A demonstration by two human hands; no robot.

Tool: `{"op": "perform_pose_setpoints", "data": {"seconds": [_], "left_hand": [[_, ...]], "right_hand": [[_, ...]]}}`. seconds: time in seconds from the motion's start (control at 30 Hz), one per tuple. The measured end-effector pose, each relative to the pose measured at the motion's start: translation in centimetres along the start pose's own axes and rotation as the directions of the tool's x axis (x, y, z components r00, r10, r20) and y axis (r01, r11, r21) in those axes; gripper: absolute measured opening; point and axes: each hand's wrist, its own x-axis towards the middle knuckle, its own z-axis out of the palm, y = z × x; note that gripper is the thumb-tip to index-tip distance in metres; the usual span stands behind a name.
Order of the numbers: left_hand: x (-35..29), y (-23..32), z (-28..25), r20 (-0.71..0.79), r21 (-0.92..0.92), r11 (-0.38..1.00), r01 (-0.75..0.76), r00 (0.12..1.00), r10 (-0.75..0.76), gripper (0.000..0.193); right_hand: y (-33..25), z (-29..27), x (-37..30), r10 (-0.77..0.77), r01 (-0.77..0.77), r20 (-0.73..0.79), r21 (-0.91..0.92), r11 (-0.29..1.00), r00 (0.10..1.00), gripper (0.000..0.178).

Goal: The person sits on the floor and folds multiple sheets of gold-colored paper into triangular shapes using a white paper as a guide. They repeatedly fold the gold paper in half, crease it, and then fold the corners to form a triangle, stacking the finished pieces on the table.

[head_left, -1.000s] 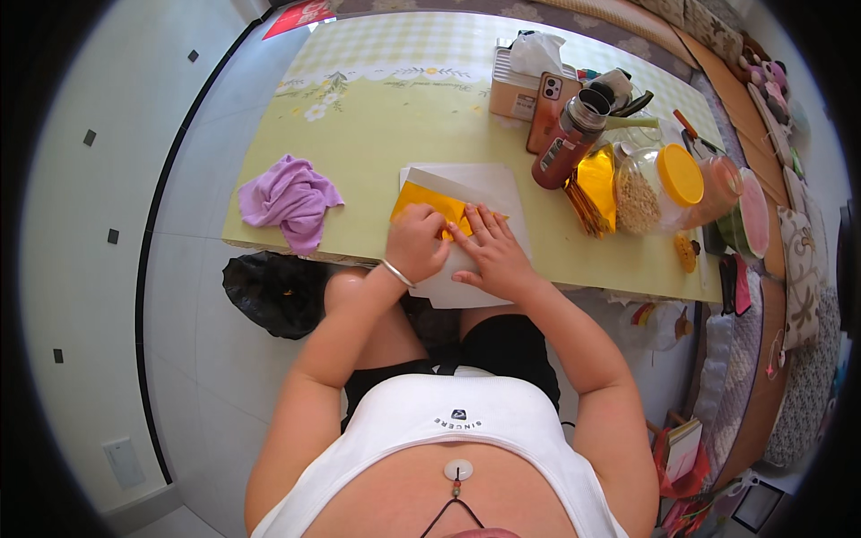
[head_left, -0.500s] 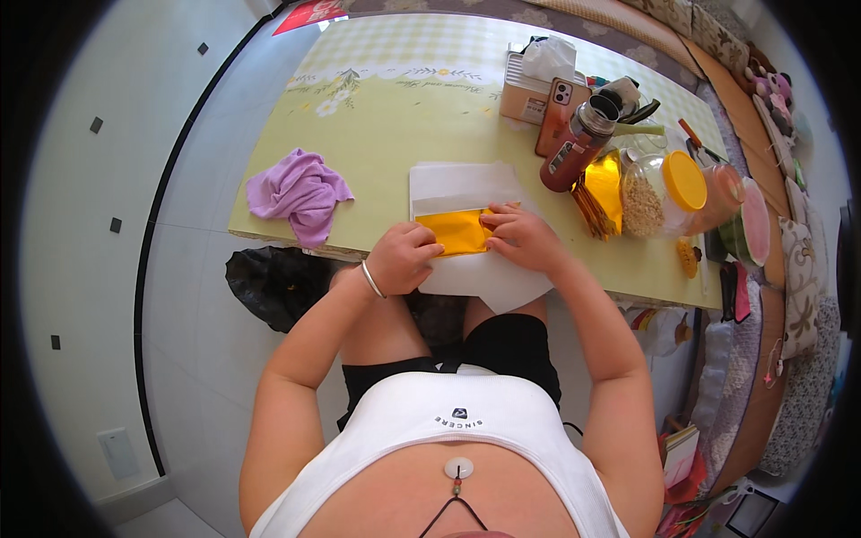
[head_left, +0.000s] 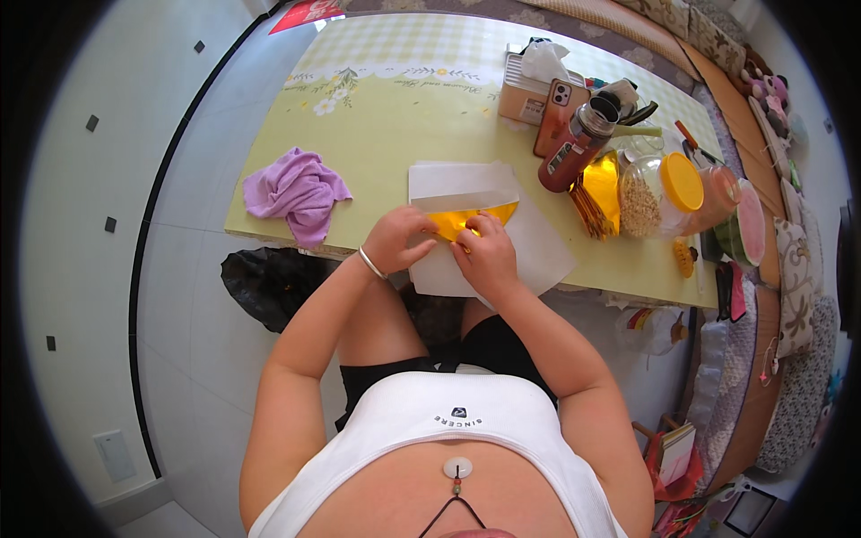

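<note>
A shiny gold foil paper (head_left: 489,213), folded with its right end now pointed, lies on white paper sheets (head_left: 534,247) at the table's near edge. My right hand (head_left: 489,260) comes over its lower edge, with thumb and fingers closed on the fold near the middle. At the foil's left end is my left hand (head_left: 399,240), wearing a silver bangle; its fingers are curled onto the foil. The fingers partly hide the foil's left corner and lower edge.
A lilac cloth (head_left: 298,193) lies to the left. At the right stand a dark red flask (head_left: 574,152), a phone (head_left: 558,112), a tissue box (head_left: 522,90), stacked gold foil papers (head_left: 599,193), a yellow-lidded jar (head_left: 641,197) and a cut watermelon (head_left: 749,222).
My right hand has moved left and nearer, from the foil's right end to its lower middle. The foil has gone from a rectangle to a shape with a slanted, pointed right end.
</note>
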Motion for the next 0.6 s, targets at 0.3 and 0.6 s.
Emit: {"op": "perform_pose_setpoints", "data": {"seconds": [0.3, 0.6], "left_hand": [[1.6, -1.6, 1.2, -0.143, -0.011, 0.951, 0.309, 0.941, -0.307, 0.038], [3.0, -1.1, 1.9, -0.11, 0.232, 0.92, 0.316, 0.948, -0.298, 0.04]], "right_hand": [[-0.3, 0.8, 0.0, 0.107, -0.108, -0.042, -0.01, 0.994, 0.993, 0.015], [-0.6, 0.5, 0.3, 0.054, -0.055, -0.013, -0.104, 0.993, 0.998, 0.034]]}}
